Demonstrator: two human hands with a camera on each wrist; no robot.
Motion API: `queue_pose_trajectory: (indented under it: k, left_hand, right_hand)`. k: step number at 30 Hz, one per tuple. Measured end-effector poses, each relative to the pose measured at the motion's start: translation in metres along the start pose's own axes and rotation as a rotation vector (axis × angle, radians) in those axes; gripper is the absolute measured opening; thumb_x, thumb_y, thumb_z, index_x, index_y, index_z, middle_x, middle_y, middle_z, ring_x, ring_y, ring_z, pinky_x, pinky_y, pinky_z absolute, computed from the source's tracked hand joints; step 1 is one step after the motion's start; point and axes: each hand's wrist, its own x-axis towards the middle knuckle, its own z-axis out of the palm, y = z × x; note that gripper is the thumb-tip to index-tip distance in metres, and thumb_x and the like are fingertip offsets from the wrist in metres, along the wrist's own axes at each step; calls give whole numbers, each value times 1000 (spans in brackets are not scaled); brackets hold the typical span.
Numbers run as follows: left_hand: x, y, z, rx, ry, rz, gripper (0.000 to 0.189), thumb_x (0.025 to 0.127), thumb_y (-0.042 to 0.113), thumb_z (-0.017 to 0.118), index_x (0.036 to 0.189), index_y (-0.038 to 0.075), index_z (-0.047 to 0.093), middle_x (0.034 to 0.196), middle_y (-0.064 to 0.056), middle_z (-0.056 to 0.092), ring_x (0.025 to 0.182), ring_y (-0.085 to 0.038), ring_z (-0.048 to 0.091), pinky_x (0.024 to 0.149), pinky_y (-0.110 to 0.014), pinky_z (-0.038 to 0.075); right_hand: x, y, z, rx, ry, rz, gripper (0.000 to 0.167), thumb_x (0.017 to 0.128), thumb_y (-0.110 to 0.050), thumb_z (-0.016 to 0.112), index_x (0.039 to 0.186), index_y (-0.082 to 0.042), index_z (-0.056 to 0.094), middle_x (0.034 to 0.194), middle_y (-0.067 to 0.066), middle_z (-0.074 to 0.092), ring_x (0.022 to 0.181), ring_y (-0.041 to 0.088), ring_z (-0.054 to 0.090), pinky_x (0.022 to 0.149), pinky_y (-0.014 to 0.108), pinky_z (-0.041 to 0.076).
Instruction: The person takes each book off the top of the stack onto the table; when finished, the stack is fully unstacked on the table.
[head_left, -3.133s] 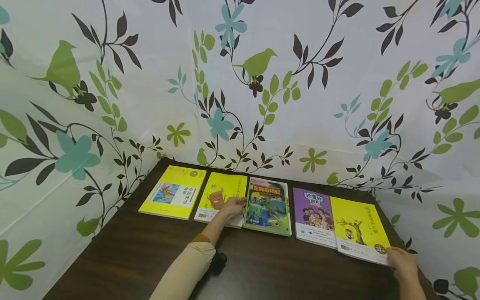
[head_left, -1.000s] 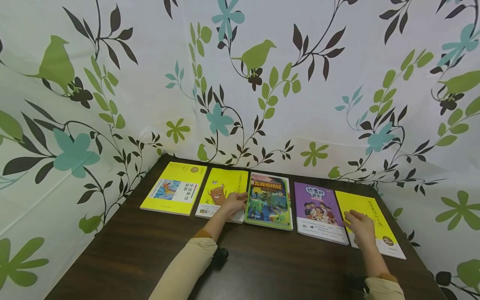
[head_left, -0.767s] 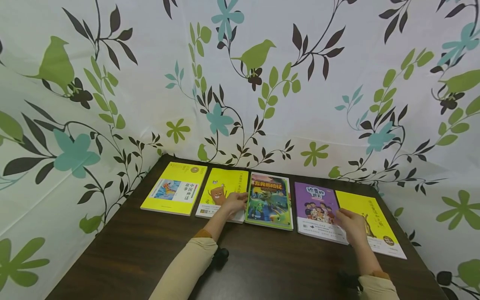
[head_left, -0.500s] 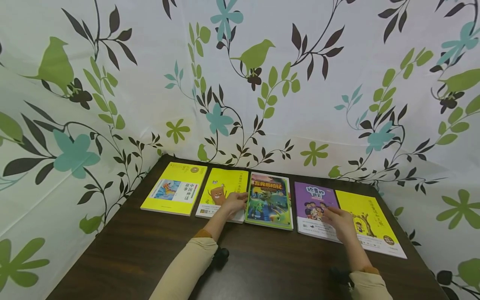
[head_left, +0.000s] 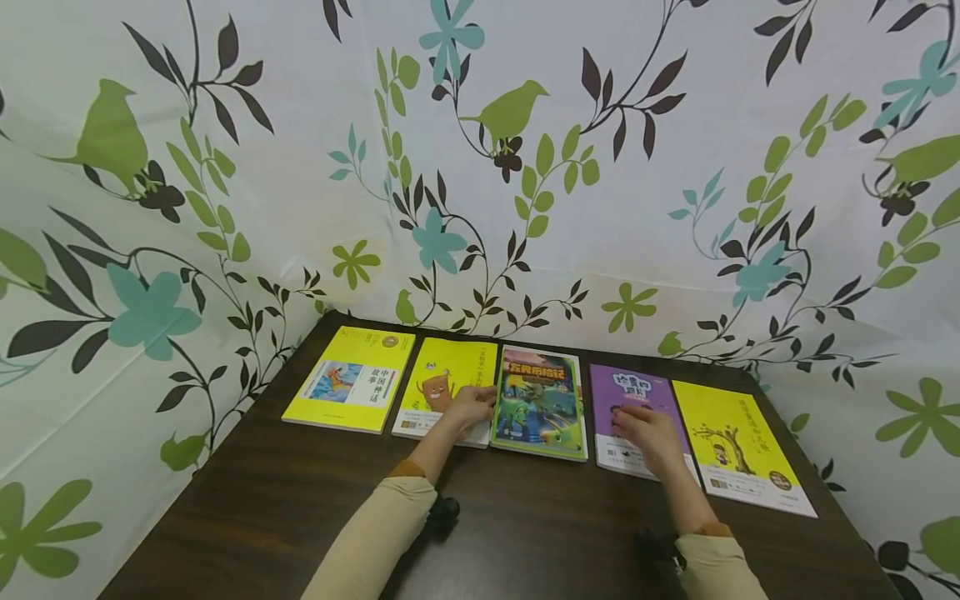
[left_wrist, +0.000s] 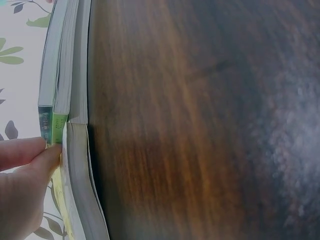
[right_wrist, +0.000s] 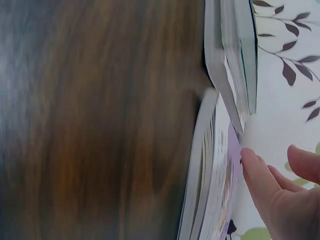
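My left hand [head_left: 468, 408] reaches over the yellow book with a brown cartoon figure [head_left: 435, 392], its fingertips touching the left edge of the green illustrated book [head_left: 536, 404]. In the left wrist view, thumb and finger of the left hand [left_wrist: 25, 195] meet the green spine [left_wrist: 58, 127] of books lying stacked, and do not wrap round them. My right hand [head_left: 648, 437] is over the purple book [head_left: 663, 387], fingers loosely extended. From the right wrist, that hand [right_wrist: 280, 195] shows its fingertips right at the purple cover [right_wrist: 233, 150], thumb apart.
Another yellow book [head_left: 742, 433], with a tree and swing, lies right of the purple one. At the far left is a yellow book with a blue picture [head_left: 348, 379]. All lie along the back of the dark wooden table [head_left: 525, 533], before a patterned cloth [head_left: 300, 125].
The right hand has left the lower corner of the right-hand yellow book and moved left over the purple one. That yellow book sits further right, uncovering more purple. The left hand stays put.
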Motion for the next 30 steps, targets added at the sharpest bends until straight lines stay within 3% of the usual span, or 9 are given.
queue_pose_trajectory:
  k: [10,16,22,26,30]
  left_hand:
    - [2,1,1,16,17,-13,62,83,-17,54,142,3,50,145,-18,50,136,-31,45,75,-28,43]
    - [2,0,1,10,17,-20,61,83,-16,53,141,3,50,145,-18,50,136,-31,46,74,-27,44]
    - [3,-1,0,-1,7,8,60,83,-15,55,141,-1,48,145,-20,49,136,-32,45,83,-27,48]
    - [2,-1,1,18,5,44,56,87,-2,65,140,-4,48,146,-21,48,135,-34,46,101,-37,48]
    - [0,-3,4,78,35,87,61,87,14,74,139,-3,49,145,-21,49,134,-34,48,104,-43,45]
  right_hand:
    - [2,-1,34,-14,-69,-15,46,99,0,49,139,20,36,139,41,41,124,46,52,95,37,51]
    - [3,-2,45,-80,-83,-17,43,99,2,47,137,21,39,136,40,46,125,46,51,97,42,49]
    - [4,2,50,-170,-86,-51,46,96,2,50,136,21,39,135,39,48,128,46,49,100,44,47]
    - [3,4,53,-202,-69,-61,47,95,2,51,137,20,39,137,37,46,130,46,47,102,47,44]
    - [3,6,55,-239,-63,-58,48,95,1,52,139,17,39,140,34,44,131,45,45,104,48,43]
